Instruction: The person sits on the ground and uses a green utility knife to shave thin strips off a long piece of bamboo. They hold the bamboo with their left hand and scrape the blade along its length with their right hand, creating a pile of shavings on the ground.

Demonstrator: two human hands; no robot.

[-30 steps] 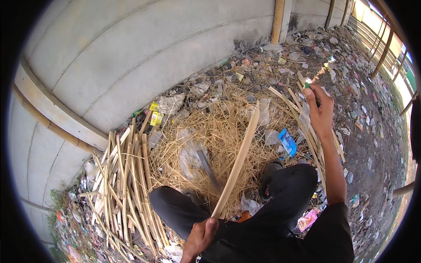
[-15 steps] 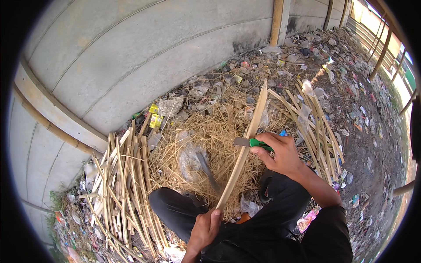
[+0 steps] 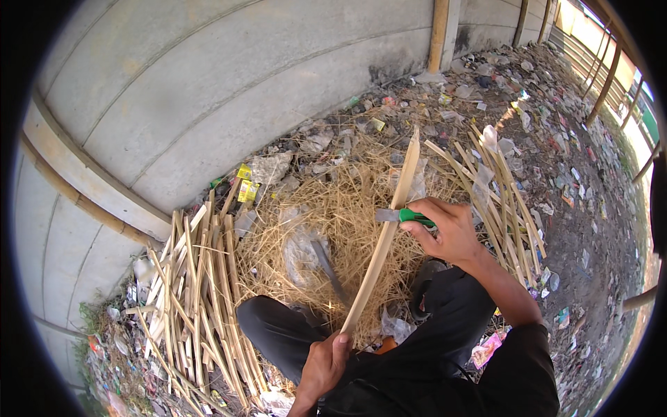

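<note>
My left hand [image 3: 325, 366] is closed around the near end of a long pale bamboo strip [image 3: 379, 265], which slants up and away to a pointed far end. My right hand [image 3: 448, 233] grips the green handle of a utility knife [image 3: 410, 217]. Its short, wide blade lies across the strip, beyond the middle of its length. Beneath the strip, between and beyond my legs, spreads a heap of thin straw-coloured shavings [image 3: 347, 194]. A dark, slightly curved blade [image 3: 329, 271] rests on the heap beside clear plastic [image 3: 300, 260]; its near end is hidden.
A pile of bamboo strips [image 3: 201, 306] lies at left, and a smaller bundle [image 3: 511, 208] at right. A grey concrete wall [image 3: 229, 76] rises behind the heap. Scattered litter [image 3: 577, 181] covers the ground at right. My dark-trousered legs [image 3: 274, 333] frame the near side.
The knife and my right hand have shifted slightly away along the strip. The strip's far tip has moved a little left. My left hand stays in place.
</note>
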